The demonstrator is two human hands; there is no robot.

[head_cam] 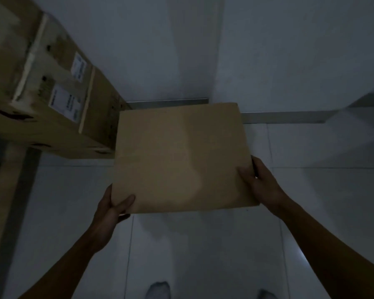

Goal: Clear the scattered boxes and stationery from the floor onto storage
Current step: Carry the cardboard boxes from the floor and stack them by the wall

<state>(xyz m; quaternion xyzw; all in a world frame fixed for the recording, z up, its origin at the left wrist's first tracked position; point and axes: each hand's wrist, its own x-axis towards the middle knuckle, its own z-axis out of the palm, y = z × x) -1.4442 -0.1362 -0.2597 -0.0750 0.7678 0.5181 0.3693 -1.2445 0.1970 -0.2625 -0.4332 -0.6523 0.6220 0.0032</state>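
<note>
Dim room: pale tiled floor (203,255), white walls (138,50), grey skirting (283,117).

held box (181,156) right of stacked cartons (52,100), above floor (203,255).

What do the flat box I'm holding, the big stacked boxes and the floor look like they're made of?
Flat box: plain brown cardboard, matte, no print visible. Stacked boxes: brown cardboard too, likely corrugated, with pale tape strips and white labels. Floor: probably glazed white tile, judging by thin joint lines and a faint sheen, though dim light leaves it open.
</note>
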